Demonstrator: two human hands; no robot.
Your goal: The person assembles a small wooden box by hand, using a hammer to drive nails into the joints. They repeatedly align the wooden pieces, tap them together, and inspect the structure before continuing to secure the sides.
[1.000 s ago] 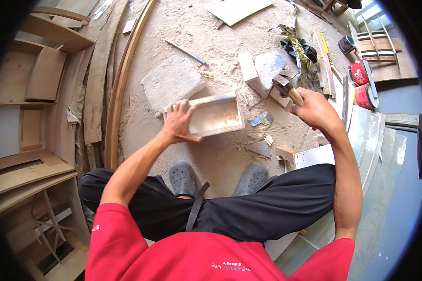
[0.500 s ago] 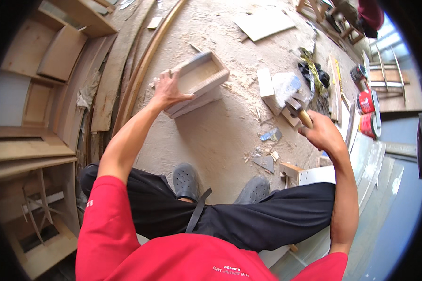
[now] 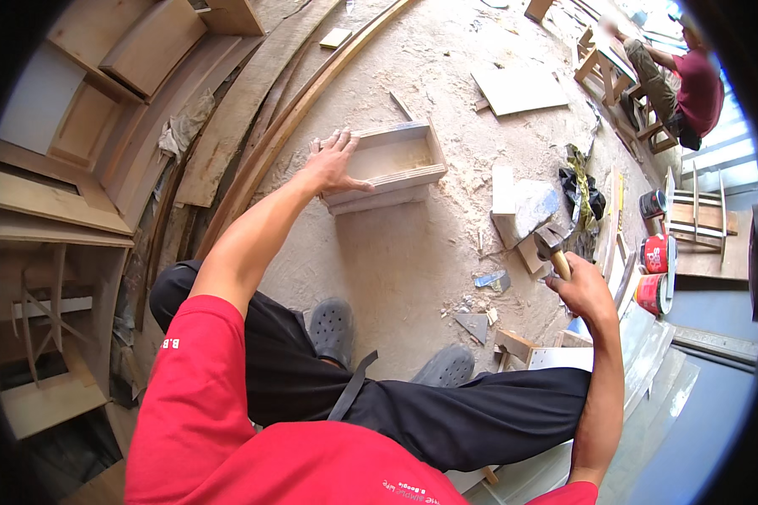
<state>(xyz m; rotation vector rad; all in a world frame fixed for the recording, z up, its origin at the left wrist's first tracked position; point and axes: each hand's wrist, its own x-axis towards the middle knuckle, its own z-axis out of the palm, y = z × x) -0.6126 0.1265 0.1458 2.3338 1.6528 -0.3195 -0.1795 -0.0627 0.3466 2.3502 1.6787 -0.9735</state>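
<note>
A shallow open wooden drawer box (image 3: 385, 178) rests on a block on the dusty floor ahead of me. My left hand (image 3: 337, 164) grips its left end, fingers spread over the top edge and thumb along the near side. The far end and the inside of the box are bare wood. Over on the right, my right hand (image 3: 583, 288) is closed round the wooden handle of a hammer (image 3: 556, 252). The hammer's metal head is up, close to a whitish block (image 3: 534, 206) on the floor and apart from the box.
Long boards (image 3: 253, 168) and wooden cabinets (image 3: 67, 202) line the left. A flat panel (image 3: 520, 89) lies farther off. Black and gold plastic wrapping (image 3: 583, 198) and red tins (image 3: 655, 254) are at right. Wood scraps (image 3: 473, 324) lie near my feet. Another person (image 3: 686, 84) sits far right.
The view has swung, bringing more of the seated person into sight. The box now lies more nearly crosswise, left hand still on it. The hammer stays raised in my right hand.
</note>
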